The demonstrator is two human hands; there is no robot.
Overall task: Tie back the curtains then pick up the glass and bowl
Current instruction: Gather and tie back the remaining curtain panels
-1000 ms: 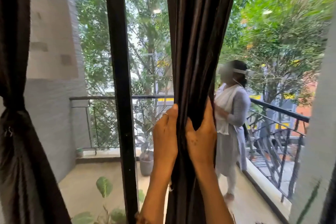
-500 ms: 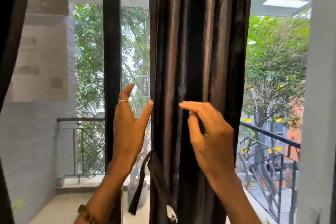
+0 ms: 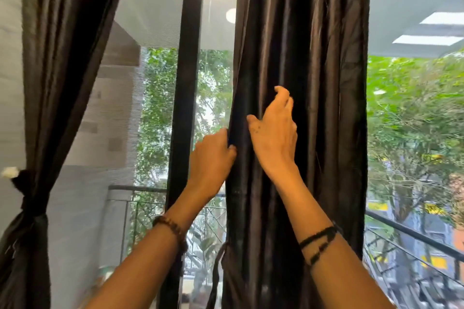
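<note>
A dark brown satin curtain (image 3: 324, 83) hangs gathered in the middle of the window. My left hand (image 3: 213, 155) pinches its left edge between thumb and fingers. Just to the right, my right hand (image 3: 275, 133) rests spread on the folds, fingers curled loosely into the fabric. A thin dark tie strap (image 3: 217, 266) dangles at the curtain's lower left. A second dark curtain (image 3: 57, 63) at the far left is cinched by a tie (image 3: 27, 203) low down. Neither a glass nor a bowl is in view.
A black window frame post (image 3: 187, 83) stands upright left of my hands. Behind the glass are a balcony railing (image 3: 411, 231), a grey wall (image 3: 105, 133) and green trees (image 3: 414, 120). Ceiling lights reflect in the pane.
The view has tilted upward. Both hands moved up the middle curtain: the left went from open beside the edge to pinching it, and the right hand spread over the folds.
</note>
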